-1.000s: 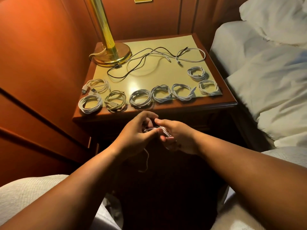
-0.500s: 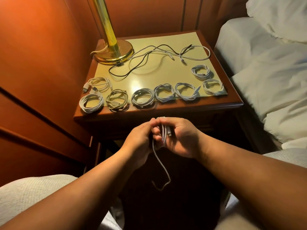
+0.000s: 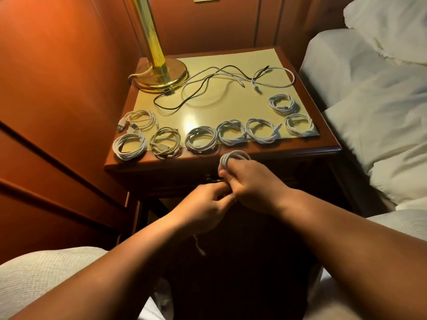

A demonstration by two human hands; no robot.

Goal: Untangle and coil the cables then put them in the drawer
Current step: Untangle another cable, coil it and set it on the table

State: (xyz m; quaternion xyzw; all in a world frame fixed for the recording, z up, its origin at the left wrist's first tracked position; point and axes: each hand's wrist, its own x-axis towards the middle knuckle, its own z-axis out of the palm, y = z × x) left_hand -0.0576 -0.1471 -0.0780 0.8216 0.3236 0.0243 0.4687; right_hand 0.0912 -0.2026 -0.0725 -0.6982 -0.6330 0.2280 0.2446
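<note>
A white cable (image 3: 233,158) was wound in loops around the fingers of the right hand (image 3: 251,183), which curled round it and held it in the air just in front of the table's (image 3: 231,158) front edge. The left hand (image 3: 205,204) was right beside it, touching it, and its fingers pinched the cable's loose part. A short white tail (image 3: 198,247) of that cable hung down below the left hand. On the table, eight coiled cables lay flat: six in a row along the front edge, such as a white coil (image 3: 129,146) at the left end and another coil (image 3: 299,124) at the right end, with one more coil (image 3: 139,118) behind the left end and one (image 3: 283,103) behind the right end. Farther back, some loose cables (image 3: 231,82), white ones and a black one, lay crossed over each other. A gold lamp (image 3: 159,72) stood on the back left corner of the table, and the loose cables reached its base. A bed (image 3: 369,100) with white sheets sat to the right of the table. Red-brown wood walls (image 3: 57,88) were to the left and behind.
</note>
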